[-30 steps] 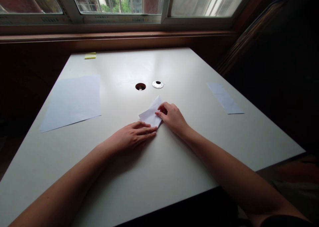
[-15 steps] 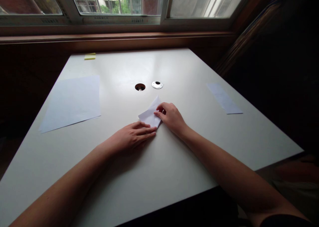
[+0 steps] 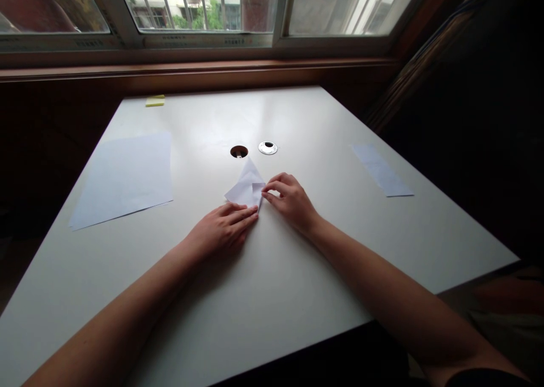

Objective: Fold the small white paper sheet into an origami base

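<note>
A folded piece of white paper [image 3: 243, 190] lies on the white table [image 3: 276, 296], its point toward the window and a small flap showing at its right side. My left hand [image 3: 227, 222] rests with fingers stretched out, the fingertips on the paper's near corner. At the paper's right edge, my right hand [image 3: 289, 199] pinches the edge between thumb and index finger. The underside of the paper is hidden.
Sheets of white paper [image 3: 127, 177] lie on the left, and a paper strip [image 3: 380, 170] on the right. Behind the folded paper are a round hole [image 3: 238, 151] and a metal ring cover [image 3: 268, 148]. A yellow sticky-note pad [image 3: 155, 101] sits at the far left corner.
The folded paper has turned and shifted slightly left, and a small flap now shows at its right side. My left hand has moved a little left with it. My right hand now pinches the right edge.
</note>
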`<state>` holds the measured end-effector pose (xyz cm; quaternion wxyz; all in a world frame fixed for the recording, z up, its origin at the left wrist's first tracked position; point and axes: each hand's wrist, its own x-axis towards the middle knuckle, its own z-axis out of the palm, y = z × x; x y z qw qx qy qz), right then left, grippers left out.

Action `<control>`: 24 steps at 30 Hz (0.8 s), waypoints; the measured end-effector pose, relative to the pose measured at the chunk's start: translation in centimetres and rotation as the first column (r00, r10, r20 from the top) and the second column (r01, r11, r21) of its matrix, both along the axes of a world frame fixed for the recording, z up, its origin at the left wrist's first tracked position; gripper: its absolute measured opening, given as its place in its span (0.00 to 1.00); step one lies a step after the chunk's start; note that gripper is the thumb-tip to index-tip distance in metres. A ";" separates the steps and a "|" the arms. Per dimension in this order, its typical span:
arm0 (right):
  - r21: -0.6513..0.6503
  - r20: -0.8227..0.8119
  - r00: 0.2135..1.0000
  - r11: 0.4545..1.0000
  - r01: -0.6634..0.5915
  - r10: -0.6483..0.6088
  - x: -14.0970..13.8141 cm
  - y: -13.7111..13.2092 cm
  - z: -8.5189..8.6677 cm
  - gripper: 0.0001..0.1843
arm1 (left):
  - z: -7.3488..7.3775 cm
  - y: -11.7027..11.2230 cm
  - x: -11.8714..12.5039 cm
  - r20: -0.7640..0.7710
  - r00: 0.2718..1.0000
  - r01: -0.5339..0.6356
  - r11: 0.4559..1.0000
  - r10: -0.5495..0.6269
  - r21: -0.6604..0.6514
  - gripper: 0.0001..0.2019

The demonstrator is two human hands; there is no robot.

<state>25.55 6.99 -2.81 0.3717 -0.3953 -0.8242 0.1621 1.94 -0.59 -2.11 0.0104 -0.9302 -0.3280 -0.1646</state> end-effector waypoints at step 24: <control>0.014 0.100 0.991 0.996 -0.092 0.090 0.1 -0.1 -0.4 0.09 | 0.3 0.0 0.1 0.008 1.000 0.010 1.000 -0.010 0.007 0.22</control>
